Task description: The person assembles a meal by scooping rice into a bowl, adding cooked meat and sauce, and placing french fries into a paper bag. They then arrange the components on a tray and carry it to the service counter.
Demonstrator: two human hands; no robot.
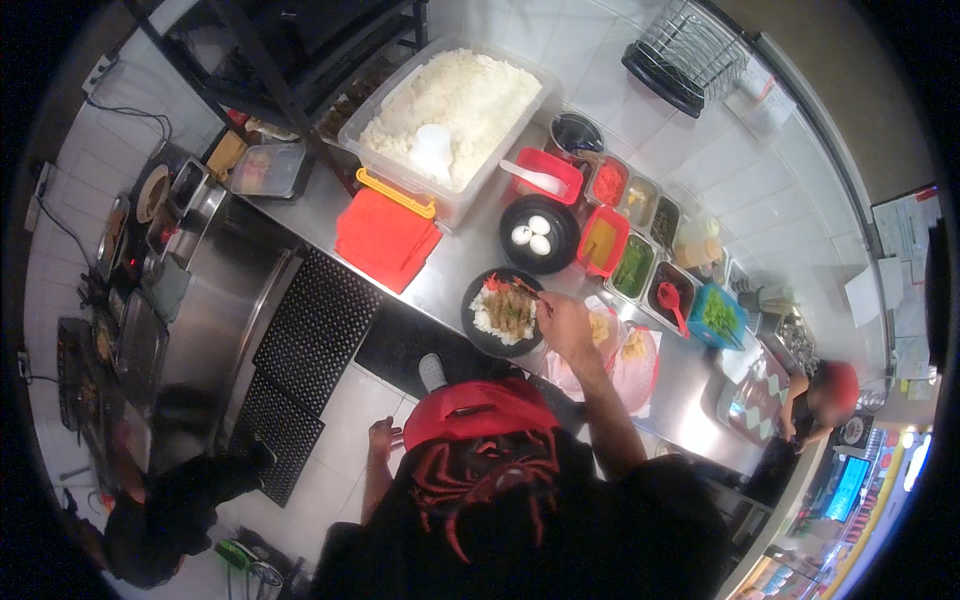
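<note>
A black bowl of white rice, topped with brown sauced pieces and red shreds, rests at the counter's front edge. Over the bowl's right side, my right hand is closed, with a small dark item at its fingertips that I cannot make out. Low beside my body hangs my left hand, its fingers curled; something pale shows next to them, too small to name. Behind the rice bowl, a second black bowl holds three white eggs. Pink-lined baskets with fried pieces sit just right of my right hand.
A clear bin of rice stands at the back, red cloths before it. Topping tubs line the wall, one with a red spoon. Other people work at the right and lower left. Black mats cover the floor.
</note>
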